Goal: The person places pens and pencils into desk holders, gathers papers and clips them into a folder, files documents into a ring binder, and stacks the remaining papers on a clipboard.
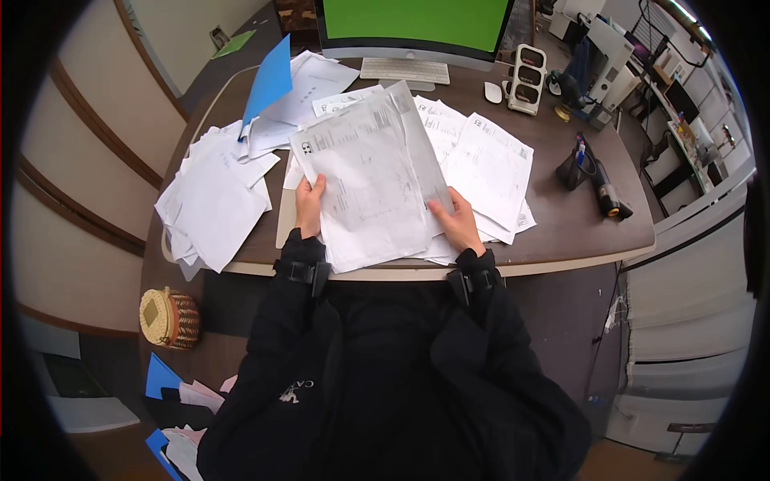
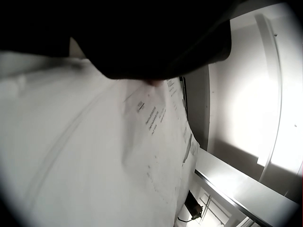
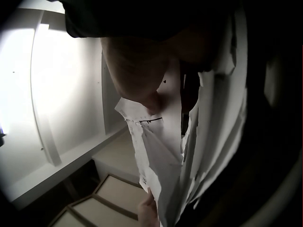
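Observation:
My left hand (image 1: 310,207) grips the left edge of several printed paper sheets (image 1: 369,188), its thumb on top. On their right edge the right hand (image 1: 457,220) pinches them, thumb also on the front face. The sheets are tilted up over the desk's front edge, and a greyish sheet (image 1: 417,132) sticks out behind at the upper right. The left wrist view is filled mostly by white paper (image 2: 85,151), with a dark sleeve covering most of that hand. In the right wrist view the right hand's thumb (image 3: 152,101) presses the paper, whose layered edges show.
More printed sheets (image 1: 493,172) lie spread at right. A loose paper pile (image 1: 216,200) and an upright blue folder (image 1: 271,84) are at left. Behind stand a keyboard (image 1: 405,70), monitor (image 1: 417,20), mouse (image 1: 492,92) and white holder (image 1: 527,80). A woven basket (image 1: 170,318) sits below left.

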The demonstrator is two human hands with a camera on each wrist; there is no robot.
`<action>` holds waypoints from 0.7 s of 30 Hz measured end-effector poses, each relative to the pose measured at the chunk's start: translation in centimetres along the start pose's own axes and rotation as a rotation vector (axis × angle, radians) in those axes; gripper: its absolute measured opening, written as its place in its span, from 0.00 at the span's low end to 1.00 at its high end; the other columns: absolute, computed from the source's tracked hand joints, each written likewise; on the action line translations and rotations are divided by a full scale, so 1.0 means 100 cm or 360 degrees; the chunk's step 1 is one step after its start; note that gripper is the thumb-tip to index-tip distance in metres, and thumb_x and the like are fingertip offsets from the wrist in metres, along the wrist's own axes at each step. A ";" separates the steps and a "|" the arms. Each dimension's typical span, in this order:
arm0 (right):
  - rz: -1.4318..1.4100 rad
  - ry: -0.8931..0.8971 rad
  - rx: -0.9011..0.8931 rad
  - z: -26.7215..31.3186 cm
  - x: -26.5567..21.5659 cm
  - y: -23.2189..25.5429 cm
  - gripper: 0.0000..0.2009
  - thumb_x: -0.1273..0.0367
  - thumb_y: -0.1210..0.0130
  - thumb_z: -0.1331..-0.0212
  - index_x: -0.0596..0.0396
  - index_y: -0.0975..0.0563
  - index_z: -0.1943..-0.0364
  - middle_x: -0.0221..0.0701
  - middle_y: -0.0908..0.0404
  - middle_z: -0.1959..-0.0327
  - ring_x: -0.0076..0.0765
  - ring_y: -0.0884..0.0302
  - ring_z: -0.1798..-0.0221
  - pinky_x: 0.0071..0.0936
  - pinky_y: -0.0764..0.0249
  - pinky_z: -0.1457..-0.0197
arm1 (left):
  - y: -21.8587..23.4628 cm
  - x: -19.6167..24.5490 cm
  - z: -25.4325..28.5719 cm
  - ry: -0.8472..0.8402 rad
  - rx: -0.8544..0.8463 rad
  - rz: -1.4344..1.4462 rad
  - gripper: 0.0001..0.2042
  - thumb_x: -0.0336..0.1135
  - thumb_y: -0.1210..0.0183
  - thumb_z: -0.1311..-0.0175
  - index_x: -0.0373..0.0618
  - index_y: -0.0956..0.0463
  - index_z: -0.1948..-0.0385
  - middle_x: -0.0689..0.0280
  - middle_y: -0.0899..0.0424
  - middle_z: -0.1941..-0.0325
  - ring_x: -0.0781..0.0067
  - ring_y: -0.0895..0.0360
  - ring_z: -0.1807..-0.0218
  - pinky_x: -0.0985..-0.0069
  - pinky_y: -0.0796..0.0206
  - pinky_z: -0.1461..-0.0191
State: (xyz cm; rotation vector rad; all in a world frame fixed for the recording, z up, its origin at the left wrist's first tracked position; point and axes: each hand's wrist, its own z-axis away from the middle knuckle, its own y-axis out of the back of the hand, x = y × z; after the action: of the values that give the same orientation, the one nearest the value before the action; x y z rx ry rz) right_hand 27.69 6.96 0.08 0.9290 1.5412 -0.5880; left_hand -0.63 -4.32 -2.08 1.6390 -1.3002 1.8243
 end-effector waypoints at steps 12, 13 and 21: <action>0.0190 -0.0031 -0.0156 0.004 -0.001 -0.003 0.15 0.62 0.44 0.38 0.63 0.22 0.58 0.33 0.19 0.68 0.23 0.29 0.66 0.24 0.32 0.59 | -0.006 0.003 0.001 -0.0210 0.0030 -0.0275 0.17 0.34 0.47 0.32 0.34 0.32 0.45 0.63 0.21 0.52 0.78 0.25 0.55 0.81 0.33 0.50; 0.0191 -0.0032 -0.0158 0.004 -0.001 -0.003 0.15 0.62 0.44 0.38 0.63 0.22 0.58 0.33 0.19 0.68 0.23 0.29 0.66 0.24 0.32 0.59 | -0.005 0.003 0.000 -0.0209 0.0032 -0.0273 0.17 0.34 0.47 0.32 0.34 0.32 0.45 0.63 0.21 0.52 0.78 0.25 0.55 0.81 0.33 0.50; 0.0005 0.0082 0.0123 0.000 0.005 0.004 0.16 0.61 0.50 0.35 0.64 0.23 0.67 0.23 0.27 0.77 0.19 0.40 0.72 0.20 0.40 0.67 | 0.002 -0.004 -0.005 -0.0162 0.0195 -0.0154 0.15 0.30 0.48 0.32 0.34 0.32 0.47 0.62 0.20 0.52 0.76 0.22 0.55 0.79 0.31 0.51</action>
State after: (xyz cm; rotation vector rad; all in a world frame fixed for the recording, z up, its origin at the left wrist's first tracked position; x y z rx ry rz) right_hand 27.99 7.33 -0.37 1.0120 1.5715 -0.6294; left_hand -0.94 -3.91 -2.48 1.8479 -1.1479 1.8159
